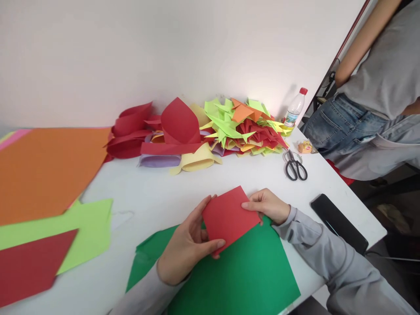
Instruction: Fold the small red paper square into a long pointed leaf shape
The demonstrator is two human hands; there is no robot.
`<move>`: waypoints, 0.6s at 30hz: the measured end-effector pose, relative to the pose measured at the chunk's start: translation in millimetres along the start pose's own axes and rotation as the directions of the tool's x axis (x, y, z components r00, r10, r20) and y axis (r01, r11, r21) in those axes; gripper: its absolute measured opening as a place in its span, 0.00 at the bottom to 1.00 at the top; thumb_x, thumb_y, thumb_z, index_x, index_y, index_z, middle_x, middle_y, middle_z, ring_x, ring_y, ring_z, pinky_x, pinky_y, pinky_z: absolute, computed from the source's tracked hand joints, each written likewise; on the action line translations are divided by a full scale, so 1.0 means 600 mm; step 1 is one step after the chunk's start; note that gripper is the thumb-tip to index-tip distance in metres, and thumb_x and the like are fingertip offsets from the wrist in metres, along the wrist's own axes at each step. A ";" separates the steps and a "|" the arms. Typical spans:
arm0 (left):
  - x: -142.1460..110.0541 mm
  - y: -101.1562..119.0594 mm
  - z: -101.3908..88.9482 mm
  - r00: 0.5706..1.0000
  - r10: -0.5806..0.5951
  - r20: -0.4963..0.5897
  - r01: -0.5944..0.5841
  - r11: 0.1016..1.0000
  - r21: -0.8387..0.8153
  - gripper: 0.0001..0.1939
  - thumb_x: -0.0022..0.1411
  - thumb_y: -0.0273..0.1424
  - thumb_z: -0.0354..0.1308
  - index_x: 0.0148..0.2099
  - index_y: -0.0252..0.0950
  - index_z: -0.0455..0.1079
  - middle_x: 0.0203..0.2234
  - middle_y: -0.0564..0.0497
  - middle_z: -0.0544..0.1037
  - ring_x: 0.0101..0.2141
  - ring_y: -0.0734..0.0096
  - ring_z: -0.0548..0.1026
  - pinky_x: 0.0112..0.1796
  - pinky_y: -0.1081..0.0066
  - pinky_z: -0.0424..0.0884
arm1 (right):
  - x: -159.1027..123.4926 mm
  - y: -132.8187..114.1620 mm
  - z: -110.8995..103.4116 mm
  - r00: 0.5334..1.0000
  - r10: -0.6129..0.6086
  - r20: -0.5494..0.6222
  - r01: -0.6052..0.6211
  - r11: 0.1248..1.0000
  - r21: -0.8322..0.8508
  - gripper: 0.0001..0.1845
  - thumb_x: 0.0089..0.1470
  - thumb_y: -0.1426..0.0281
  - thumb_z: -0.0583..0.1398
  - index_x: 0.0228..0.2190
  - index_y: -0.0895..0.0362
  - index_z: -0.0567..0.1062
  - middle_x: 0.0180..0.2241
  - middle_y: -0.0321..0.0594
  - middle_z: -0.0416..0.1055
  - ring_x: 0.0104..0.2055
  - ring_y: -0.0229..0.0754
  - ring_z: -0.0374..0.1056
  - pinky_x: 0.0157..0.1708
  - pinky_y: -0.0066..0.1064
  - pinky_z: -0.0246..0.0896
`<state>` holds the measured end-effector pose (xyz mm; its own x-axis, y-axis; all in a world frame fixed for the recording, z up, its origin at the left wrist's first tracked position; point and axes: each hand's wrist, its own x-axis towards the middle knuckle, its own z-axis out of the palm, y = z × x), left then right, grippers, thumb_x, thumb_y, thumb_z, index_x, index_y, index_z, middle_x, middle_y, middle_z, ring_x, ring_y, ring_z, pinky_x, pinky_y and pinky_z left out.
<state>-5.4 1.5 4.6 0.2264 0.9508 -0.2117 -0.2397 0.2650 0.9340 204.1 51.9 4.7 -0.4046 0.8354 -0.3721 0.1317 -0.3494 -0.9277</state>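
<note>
A folded red paper square (229, 216) is held between both my hands just above a green sheet (236, 275) on the white table (154, 188). My left hand (187, 245) pinches its lower left edge, thumb on top. My right hand (267, 205) pinches its right corner with closed fingers. Both forearms wear grey sleeves.
A heap of folded paper shapes in red, lime, yellow and orange (229, 127) lies at the wall. Black scissors (294, 166), a plastic bottle (294, 108) and a dark phone (337, 223) sit on the right. Orange (46, 170), lime and red sheets lie left. A person in jeans (361, 122) stands right.
</note>
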 end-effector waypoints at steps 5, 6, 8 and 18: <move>0.002 -0.001 -0.001 1.000 -0.013 0.001 0.013 1.000 0.005 0.51 0.39 0.27 0.72 0.64 0.50 0.53 0.65 0.40 0.48 0.21 0.81 0.70 0.15 0.74 0.72 | 0.002 0.004 -0.001 1.000 0.005 -0.020 -0.005 1.000 0.006 0.26 0.39 0.51 0.66 0.14 0.60 0.69 0.09 0.28 0.61 0.09 0.28 0.57 0.08 0.18 0.51; 0.002 -0.001 0.000 1.000 -0.011 -0.003 0.011 1.000 0.004 0.52 0.38 0.27 0.72 0.64 0.49 0.53 0.65 0.40 0.48 0.22 0.80 0.70 0.15 0.74 0.73 | 0.002 0.004 0.000 1.000 0.013 -0.021 -0.013 1.000 0.015 0.25 0.39 0.51 0.67 0.15 0.61 0.70 0.09 0.29 0.63 0.10 0.29 0.58 0.08 0.18 0.53; 0.002 -0.001 0.001 1.000 -0.007 -0.012 0.007 1.000 0.008 0.53 0.38 0.27 0.72 0.64 0.49 0.52 0.65 0.39 0.47 0.22 0.80 0.70 0.15 0.73 0.73 | -0.002 0.001 0.002 0.998 0.054 0.025 -0.055 0.998 0.042 0.24 0.38 0.52 0.67 0.20 0.62 0.73 0.13 0.32 0.69 0.12 0.30 0.63 0.10 0.19 0.57; 0.006 0.002 -0.005 1.000 0.001 -0.022 0.000 0.999 0.037 0.54 0.37 0.28 0.72 0.65 0.46 0.50 0.65 0.36 0.47 0.20 0.83 0.69 0.15 0.72 0.72 | -0.006 -0.007 -0.005 0.976 0.180 0.126 -0.185 0.982 0.026 0.22 0.35 0.55 0.69 0.22 0.62 0.73 0.16 0.34 0.73 0.12 0.31 0.65 0.09 0.17 0.56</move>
<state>-7.7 5.8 4.2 0.2050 0.9544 -0.2168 -0.2042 0.2584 0.9442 207.7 51.5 9.6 -0.4854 0.6984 -0.5259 0.1808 -0.5083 -0.8419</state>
